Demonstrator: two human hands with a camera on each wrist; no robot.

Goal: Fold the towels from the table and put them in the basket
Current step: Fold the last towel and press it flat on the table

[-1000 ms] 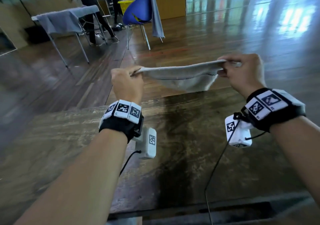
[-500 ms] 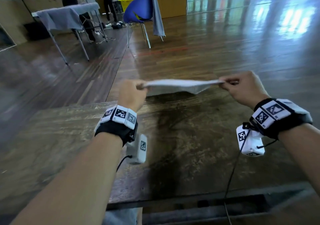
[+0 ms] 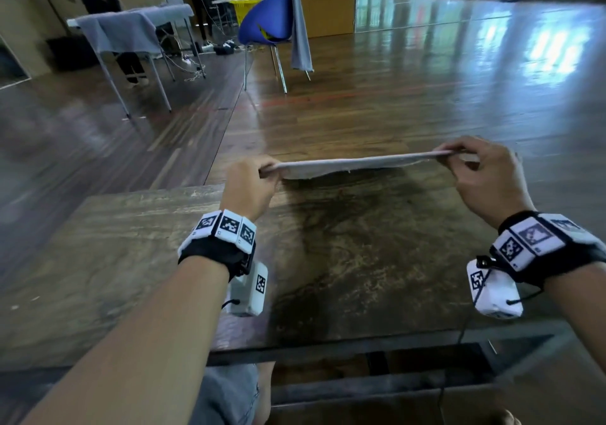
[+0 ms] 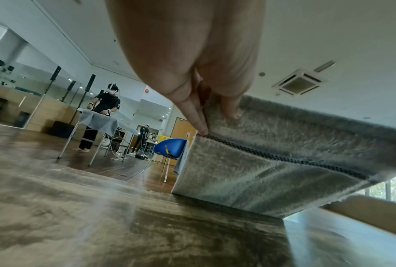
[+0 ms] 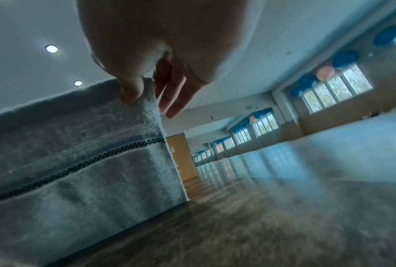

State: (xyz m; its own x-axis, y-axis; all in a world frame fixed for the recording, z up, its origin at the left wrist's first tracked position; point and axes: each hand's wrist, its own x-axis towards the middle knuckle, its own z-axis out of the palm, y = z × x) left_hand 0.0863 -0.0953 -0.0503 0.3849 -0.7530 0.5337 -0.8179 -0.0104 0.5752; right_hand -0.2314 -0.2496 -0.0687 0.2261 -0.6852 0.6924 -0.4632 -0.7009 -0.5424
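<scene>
A grey towel [image 3: 357,166] with a dark checked stripe hangs stretched between my two hands over the far edge of the wooden table [image 3: 344,260]. My left hand [image 3: 252,182] pinches its left top corner, and my right hand [image 3: 472,169] pinches the right top corner. In the left wrist view the towel [image 4: 272,162] hangs doubled, its lower edge close to the tabletop. The right wrist view shows the towel [image 5: 73,153] under thumb and forefinger, the other fingers [image 5: 176,97] straight. No basket near me is in view.
A blue chair [image 3: 265,21] with a grey towel draped on it stands on the wooden floor beyond the table. At the back left is a folding table [image 3: 131,28] covered in grey cloth, with people beside it and a yellow basket [image 3: 244,10] behind the chair.
Both hands have come down toward the table with the towel. The towel, which sagged in a deep pouch, is now pulled taut and its lower part is near the tabletop.
</scene>
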